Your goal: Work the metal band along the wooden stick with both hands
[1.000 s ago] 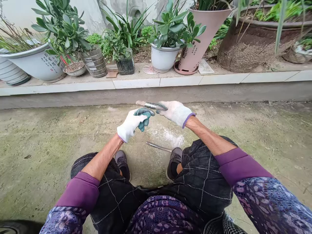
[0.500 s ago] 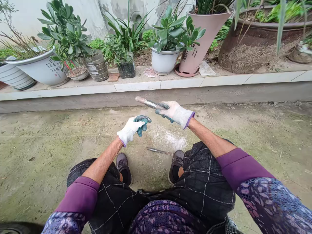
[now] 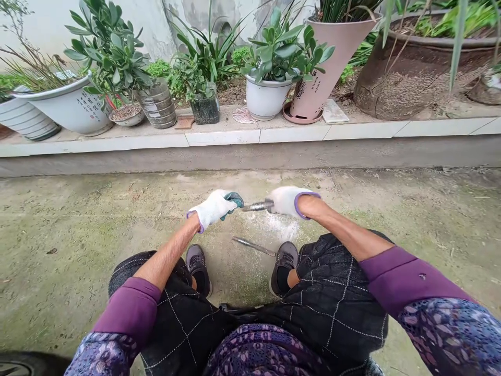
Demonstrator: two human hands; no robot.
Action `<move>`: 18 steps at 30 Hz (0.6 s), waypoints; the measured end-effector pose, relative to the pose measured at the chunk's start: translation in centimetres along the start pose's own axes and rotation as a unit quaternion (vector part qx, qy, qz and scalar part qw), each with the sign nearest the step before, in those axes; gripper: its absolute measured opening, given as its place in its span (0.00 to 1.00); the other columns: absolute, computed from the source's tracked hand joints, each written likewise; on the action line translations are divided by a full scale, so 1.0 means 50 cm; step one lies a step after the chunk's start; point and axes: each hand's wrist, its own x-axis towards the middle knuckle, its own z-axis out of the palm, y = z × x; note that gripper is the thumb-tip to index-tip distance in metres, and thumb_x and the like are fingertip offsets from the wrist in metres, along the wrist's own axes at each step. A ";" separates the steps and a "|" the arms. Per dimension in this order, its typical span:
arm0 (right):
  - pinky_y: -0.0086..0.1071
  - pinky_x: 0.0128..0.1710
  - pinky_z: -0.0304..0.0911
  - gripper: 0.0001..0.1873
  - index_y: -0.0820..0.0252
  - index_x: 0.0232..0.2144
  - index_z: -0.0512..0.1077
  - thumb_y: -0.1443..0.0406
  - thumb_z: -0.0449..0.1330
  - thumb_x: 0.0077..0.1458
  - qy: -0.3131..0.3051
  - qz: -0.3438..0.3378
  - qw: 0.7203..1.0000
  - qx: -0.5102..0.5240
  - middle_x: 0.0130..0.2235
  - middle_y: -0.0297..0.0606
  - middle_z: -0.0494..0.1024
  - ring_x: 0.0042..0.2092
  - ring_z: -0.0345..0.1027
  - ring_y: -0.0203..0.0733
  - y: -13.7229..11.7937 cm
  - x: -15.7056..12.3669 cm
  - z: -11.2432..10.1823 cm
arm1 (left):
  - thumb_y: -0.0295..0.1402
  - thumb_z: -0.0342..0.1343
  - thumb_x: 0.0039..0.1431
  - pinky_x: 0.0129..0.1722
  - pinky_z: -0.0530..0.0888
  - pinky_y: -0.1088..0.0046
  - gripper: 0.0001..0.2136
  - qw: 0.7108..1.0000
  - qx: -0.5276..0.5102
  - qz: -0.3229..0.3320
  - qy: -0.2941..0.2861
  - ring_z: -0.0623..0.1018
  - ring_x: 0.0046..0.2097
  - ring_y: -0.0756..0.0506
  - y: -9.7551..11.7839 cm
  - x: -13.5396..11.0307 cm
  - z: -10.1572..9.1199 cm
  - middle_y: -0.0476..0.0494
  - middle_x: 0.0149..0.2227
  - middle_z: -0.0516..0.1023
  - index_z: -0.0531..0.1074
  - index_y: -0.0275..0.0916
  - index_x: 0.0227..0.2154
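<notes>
My right hand [image 3: 287,201], in a white knit glove with a purple cuff and somewhat smeared by motion, is closed around a metal rod [image 3: 258,206]. A shiny section, wrapped or ridged, shows on the rod, and its end points left toward my other hand. My left hand [image 3: 219,207], gloved in white with green-coated fingers, is closed in a pinch at the rod's left end. Whatever lies between those fingers is hidden. A second metal rod [image 3: 253,246], also with a shiny section, lies on the ground between my shoes.
White powder [image 3: 274,225] is scattered on the concrete ground [image 3: 97,224] below my hands. Ahead runs a low tiled ledge [image 3: 223,138] bearing potted plants, among them a white pot [image 3: 266,98], a pink pot [image 3: 321,68] and a big brown pot [image 3: 415,73]. A dark tyre [image 3: 33,365] shows at lower left.
My right hand has come down and turned, bringing the rod from a raised slant to nearly level. The rod's end is now at my left hand, which has moved little.
</notes>
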 end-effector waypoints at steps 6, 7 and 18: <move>0.34 0.34 0.62 0.20 0.54 0.47 0.75 0.54 0.55 0.57 0.185 0.050 0.978 -0.080 0.40 0.43 0.81 0.37 0.73 0.47 0.025 0.043 -0.079 | 0.31 0.52 0.56 0.14 0.63 0.80 0.12 0.988 -0.146 0.030 -0.048 0.64 0.16 0.55 0.011 0.000 0.036 0.53 0.20 0.70 0.76 0.33 0.40; 0.34 0.33 0.61 0.20 0.55 0.46 0.75 0.54 0.56 0.56 0.204 0.049 0.976 -0.052 0.38 0.42 0.80 0.35 0.72 0.45 0.024 0.044 -0.087 | 0.32 0.52 0.56 0.14 0.64 0.80 0.13 0.983 -0.170 0.041 -0.053 0.65 0.16 0.55 0.011 0.001 0.035 0.52 0.21 0.72 0.75 0.33 0.41; 0.24 0.15 0.53 0.20 0.62 0.39 0.75 0.54 0.64 0.49 -0.084 -0.106 0.931 0.339 0.23 0.29 0.67 0.20 0.56 0.30 -0.035 -0.063 -0.077 | 0.30 0.53 0.52 0.17 0.64 0.81 0.10 0.992 -0.075 0.101 -0.012 0.67 0.21 0.54 -0.006 0.027 -0.014 0.51 0.22 0.70 0.77 0.35 0.34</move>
